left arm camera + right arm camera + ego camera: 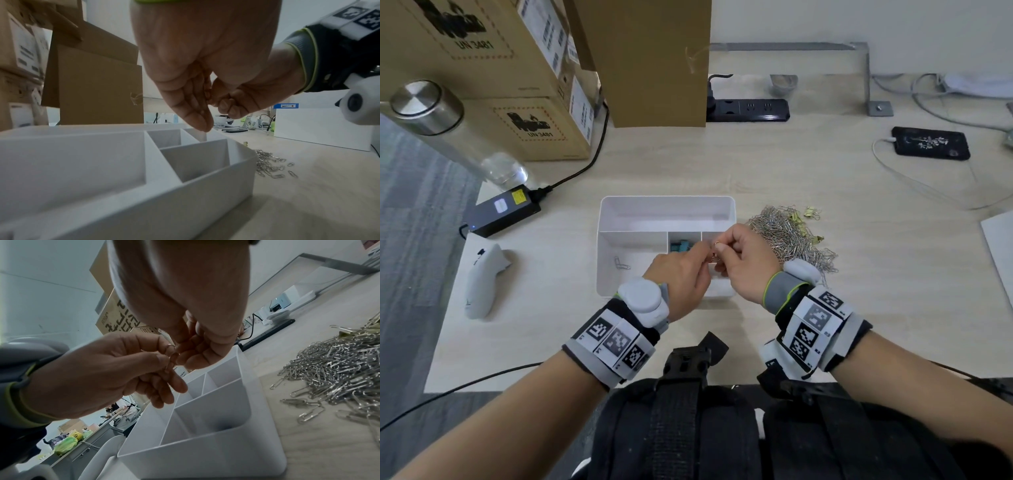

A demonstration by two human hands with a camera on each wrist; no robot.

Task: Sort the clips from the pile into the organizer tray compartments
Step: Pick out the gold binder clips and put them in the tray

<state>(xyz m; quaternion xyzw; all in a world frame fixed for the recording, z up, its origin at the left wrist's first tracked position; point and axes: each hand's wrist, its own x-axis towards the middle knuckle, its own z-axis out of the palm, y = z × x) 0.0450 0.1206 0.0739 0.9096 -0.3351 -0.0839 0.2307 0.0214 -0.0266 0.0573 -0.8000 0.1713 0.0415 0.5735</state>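
Both hands meet above the right front compartments of the white organizer tray point(667, 199). My left hand point(698, 256) and my right hand point(725, 249) each pinch a small rose-gold paper clip point(715, 251) between thumb and fingertips. In the right wrist view the clip point(172, 356) sits where the two hands' fingertips touch. The middle compartment holds teal binder clips point(680, 246). A few silver paper clips point(621, 264) lie in the front left compartment. Right of the tray is the pile of silver paper clips point(787, 236), with yellow binder clips point(811, 212) at its far edge.
A black power adapter point(503, 210) and a white controller point(482, 277) lie left of the tray. Cardboard boxes point(493, 68), a bottle point(448, 126) and a power strip point(748, 109) stand behind. A phone point(929, 143) on a cable lies at the far right.
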